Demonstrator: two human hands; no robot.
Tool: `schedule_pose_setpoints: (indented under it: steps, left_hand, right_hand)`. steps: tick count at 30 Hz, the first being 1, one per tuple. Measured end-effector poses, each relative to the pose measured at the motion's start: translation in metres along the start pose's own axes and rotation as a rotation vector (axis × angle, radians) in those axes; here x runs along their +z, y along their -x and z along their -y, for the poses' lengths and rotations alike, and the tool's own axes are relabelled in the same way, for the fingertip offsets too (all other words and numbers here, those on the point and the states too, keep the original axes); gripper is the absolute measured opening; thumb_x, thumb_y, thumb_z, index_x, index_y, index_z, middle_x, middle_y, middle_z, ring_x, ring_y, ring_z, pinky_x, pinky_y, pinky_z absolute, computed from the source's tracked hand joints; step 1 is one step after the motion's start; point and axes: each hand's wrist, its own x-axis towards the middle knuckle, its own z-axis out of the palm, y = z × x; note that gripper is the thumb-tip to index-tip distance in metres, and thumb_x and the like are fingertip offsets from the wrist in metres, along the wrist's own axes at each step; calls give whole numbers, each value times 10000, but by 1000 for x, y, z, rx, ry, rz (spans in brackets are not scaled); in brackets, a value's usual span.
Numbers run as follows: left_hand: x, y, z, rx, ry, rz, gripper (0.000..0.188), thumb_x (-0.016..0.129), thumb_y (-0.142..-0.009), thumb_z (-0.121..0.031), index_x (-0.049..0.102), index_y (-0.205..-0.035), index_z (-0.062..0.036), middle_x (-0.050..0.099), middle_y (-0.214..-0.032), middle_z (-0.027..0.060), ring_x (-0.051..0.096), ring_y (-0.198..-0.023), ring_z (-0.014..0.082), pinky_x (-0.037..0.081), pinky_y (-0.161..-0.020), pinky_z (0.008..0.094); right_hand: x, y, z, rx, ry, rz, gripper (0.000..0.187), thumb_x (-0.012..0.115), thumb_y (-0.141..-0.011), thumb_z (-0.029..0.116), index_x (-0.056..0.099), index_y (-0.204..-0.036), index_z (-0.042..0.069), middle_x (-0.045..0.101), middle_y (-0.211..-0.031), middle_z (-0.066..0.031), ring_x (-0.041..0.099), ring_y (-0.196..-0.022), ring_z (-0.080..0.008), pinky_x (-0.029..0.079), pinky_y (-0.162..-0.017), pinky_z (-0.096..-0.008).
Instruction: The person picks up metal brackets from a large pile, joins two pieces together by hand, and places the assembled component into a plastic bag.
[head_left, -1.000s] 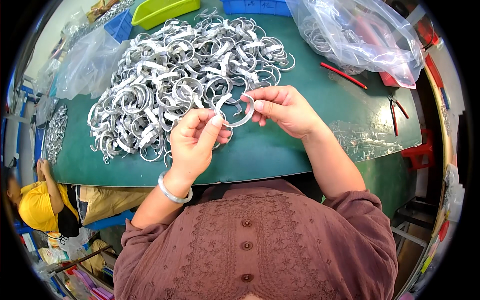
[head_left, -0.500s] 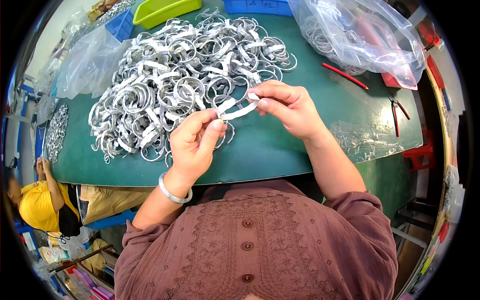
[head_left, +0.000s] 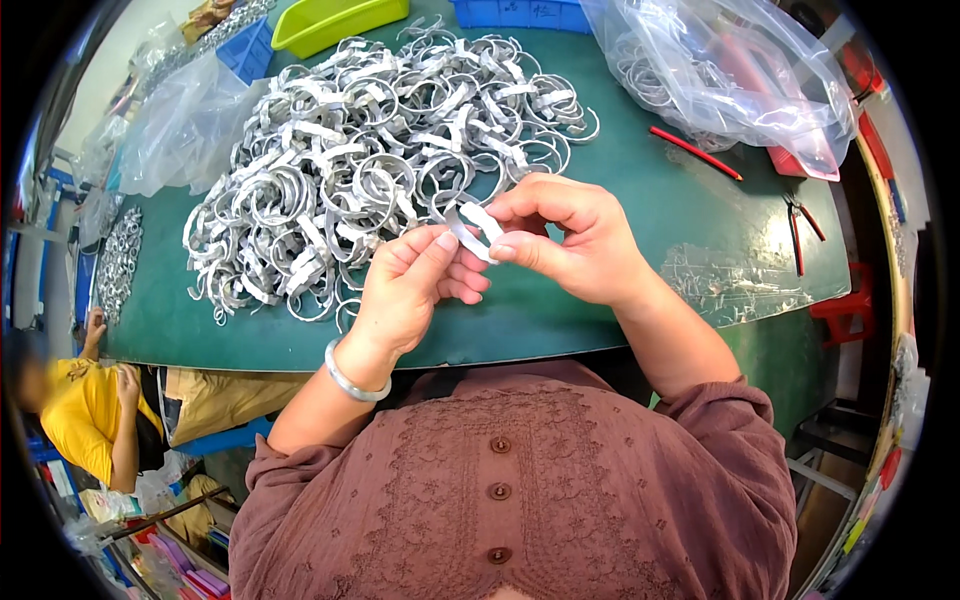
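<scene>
My left hand (head_left: pixel 408 285) pinches one side of a silvery-white curved band (head_left: pixel 482 220) between thumb and forefinger, its other fingers loosely curled beneath. On the opposite side, my right hand (head_left: pixel 580 240) grips the same band with thumb and fingertips. A white strip lies along part of the band; how it is fastened cannot be made out. Just beyond both hands spreads a large heap of similar silvery rings (head_left: pixel 285 190), many with a white section, on the green tabletop (head_left: pixel 560 325). The band is held in front of the heap's near right edge.
A clear plastic bag (head_left: pixel 730 70) with rings stands at the far right, near a red pencil (head_left: pixel 695 153) and pliers (head_left: pixel 798 235). Green (head_left: pixel 335 25) and blue bins (head_left: pixel 520 14) line the back. Another plastic bag (head_left: pixel 175 130) lies left. A person in yellow (head_left: pixel 85 410) is at the lower left.
My right hand has shifted down and closer to my left. The band has turned between them, and my left fingers have loosened below it. The person in yellow has moved their arms apart.
</scene>
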Motion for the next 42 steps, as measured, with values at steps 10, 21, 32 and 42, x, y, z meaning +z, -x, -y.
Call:
schedule_pose_setpoints:
  steps: [10, 21, 32, 42]
  left_hand:
    - [-1, 0, -4, 47, 240, 158, 273, 433, -863, -75, 467, -1117, 18, 563, -956, 105, 566, -844, 164, 478, -727, 284]
    - [-3, 0, -7, 193, 270, 296, 461, 389, -813, 39, 363, -1265, -43, 434, -1203, 136, 444, -1104, 238, 372, -932, 381]
    - [-14, 5, 1, 237, 35, 99, 353, 421, -811, 29, 446, -1163, 24, 544, -1075, 149, 552, -969, 224, 473, -799, 321]
    - [-18, 14, -1, 249, -99, -43, 268, 411, -827, 18, 498, -1080, 34, 573, -980, 128, 576, -839, 178, 487, -709, 274]
  right_hand:
    - [2, 0, 5, -322, 354, 72, 176, 685, -670, 89, 613, -828, 62, 554, -751, -49, 540, -655, -198, 445, -559, -270]
    - [10, 10, 2, -616, 884, 122, 127, 554, -589, 126, 548, -688, 48, 495, -798, -44, 484, -666, -168, 418, -526, -273]
    - [-83, -18, 37, -751, 1237, -301, 193, 567, -609, -4, 575, -802, -4, 531, -847, -114, 537, -701, -255, 459, -597, -321]
    - [-156, -24, 48, -241, 1479, -628, 173, 564, -752, 53, 576, -924, 34, 567, -870, -114, 553, -791, -296, 448, -681, -351]
